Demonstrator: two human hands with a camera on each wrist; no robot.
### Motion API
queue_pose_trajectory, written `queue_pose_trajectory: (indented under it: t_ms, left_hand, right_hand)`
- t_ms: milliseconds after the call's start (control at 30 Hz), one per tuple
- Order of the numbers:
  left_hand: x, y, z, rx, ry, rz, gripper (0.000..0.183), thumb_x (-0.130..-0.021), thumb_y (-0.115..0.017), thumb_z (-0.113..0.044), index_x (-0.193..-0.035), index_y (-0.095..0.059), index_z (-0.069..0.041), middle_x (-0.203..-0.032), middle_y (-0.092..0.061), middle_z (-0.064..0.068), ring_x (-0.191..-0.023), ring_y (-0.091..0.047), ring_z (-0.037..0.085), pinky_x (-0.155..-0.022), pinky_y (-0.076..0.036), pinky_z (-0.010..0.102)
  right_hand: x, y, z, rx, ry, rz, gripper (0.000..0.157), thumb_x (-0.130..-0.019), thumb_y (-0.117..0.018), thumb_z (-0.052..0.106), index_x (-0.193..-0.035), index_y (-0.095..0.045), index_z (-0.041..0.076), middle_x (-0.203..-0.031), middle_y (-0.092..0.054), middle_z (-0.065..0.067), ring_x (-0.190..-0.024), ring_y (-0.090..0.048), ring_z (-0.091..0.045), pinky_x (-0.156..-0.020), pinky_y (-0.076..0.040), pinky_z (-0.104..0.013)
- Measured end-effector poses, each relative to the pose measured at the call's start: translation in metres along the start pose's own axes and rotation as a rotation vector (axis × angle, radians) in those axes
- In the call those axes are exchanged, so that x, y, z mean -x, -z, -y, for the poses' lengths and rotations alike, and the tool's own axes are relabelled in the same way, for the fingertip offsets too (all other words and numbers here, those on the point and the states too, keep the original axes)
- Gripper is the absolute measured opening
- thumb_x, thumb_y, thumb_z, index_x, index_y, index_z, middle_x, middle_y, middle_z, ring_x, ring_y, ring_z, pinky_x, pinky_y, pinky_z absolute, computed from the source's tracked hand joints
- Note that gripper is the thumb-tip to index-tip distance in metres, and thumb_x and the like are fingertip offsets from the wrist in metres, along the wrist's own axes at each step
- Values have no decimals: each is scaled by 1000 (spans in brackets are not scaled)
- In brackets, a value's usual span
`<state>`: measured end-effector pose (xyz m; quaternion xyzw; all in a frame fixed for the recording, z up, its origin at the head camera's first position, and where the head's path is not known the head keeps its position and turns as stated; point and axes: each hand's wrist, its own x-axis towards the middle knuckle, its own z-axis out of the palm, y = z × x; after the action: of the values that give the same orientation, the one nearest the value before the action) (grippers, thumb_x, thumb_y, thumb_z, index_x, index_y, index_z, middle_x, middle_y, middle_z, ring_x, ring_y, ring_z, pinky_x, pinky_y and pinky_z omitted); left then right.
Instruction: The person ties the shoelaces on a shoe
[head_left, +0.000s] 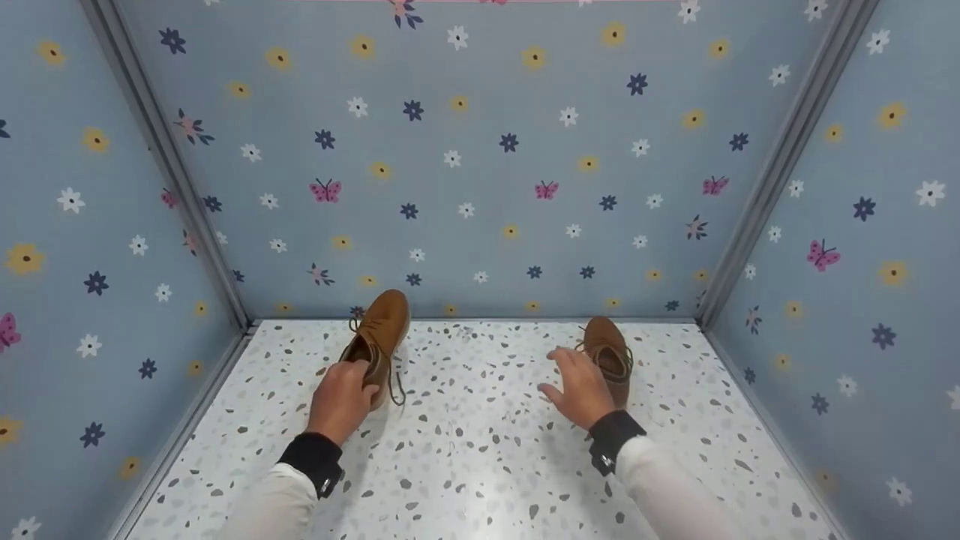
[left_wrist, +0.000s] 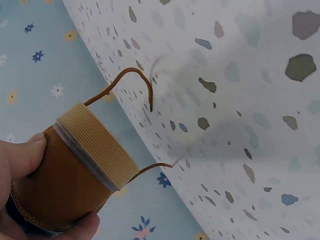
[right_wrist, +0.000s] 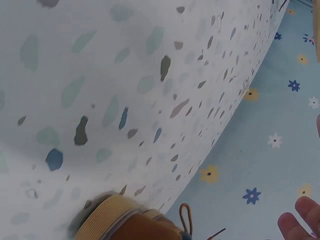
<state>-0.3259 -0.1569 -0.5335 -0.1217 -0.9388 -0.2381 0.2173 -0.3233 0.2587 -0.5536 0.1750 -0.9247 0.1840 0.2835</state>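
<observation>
A brown lace-up shoe (head_left: 388, 321) is held by my left hand (head_left: 337, 401), which grips it at the heel and collar. In the left wrist view thumb and fingers clasp the brown heel (left_wrist: 65, 175) from both sides, and the ribbed tan sole (left_wrist: 97, 145) faces the floor side. Its loose laces dangle. A matching brown shoe (head_left: 602, 336) stands on the floor at the right, toe toward the wall. My right hand (head_left: 581, 390) hovers beside it, fingers apart, holding nothing; it overlaps part of that shoe in the head view.
White speckled tabletop-like surface (head_left: 472, 420) lies beneath both hands. A light blue flowered panel (head_left: 480, 187) rises at the back, with similar panels (head_left: 75, 300) at the left and right (head_left: 855, 300). Grey strips (head_left: 180, 165) run along the corners.
</observation>
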Motion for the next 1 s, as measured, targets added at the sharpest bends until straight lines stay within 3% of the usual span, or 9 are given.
queue_pose_trajectory:
  t_ms: [167, 400, 633, 1000]
  left_hand:
    - [-1, -2, -19, 8, -28, 12, 37, -89, -82, -11, -122, -70, 2, -114, -73, 23, -112, -67, 41, -94, -57, 54]
    - [-1, -2, -44, 36, -92, -20, 36, -88, -83, -13, -119, -71, 0, -114, -74, 20, -111, -68, 39, -94, -58, 52]
    - [0, -3, -66, 78, -127, -5, 33, -88, -83, -15, -117, -72, -2, -109, -74, 18, -104, -69, 37, -90, -59, 51]
    - [0, -6, -91, 100, -166, 11, 32, -90, -82, -17, -118, -72, -4, -109, -75, 14, -101, -69, 33, -85, -60, 47]
  right_hand:
    - [2, -11, 22, -49, -2, 99, 50, -89, -84, 26, -132, -63, 10, -129, -69, -10, -121, -66, -32, -103, -54, -49]
    - [5, -21, 49, -130, 16, 229, 47, -95, -78, 27, -136, -61, 11, -134, -69, -10, -125, -65, -32, -105, -54, -49]
    - [-6, -27, 79, -278, -46, 356, 47, -101, -70, 30, -142, -59, 9, -139, -67, -10, -133, -61, -30, -111, -51, -48]
    - [-18, -40, 104, -341, -97, 467, 42, -103, -68, 29, -139, -62, 10, -138, -68, -9, -126, -65, -28, -106, -54, -44]
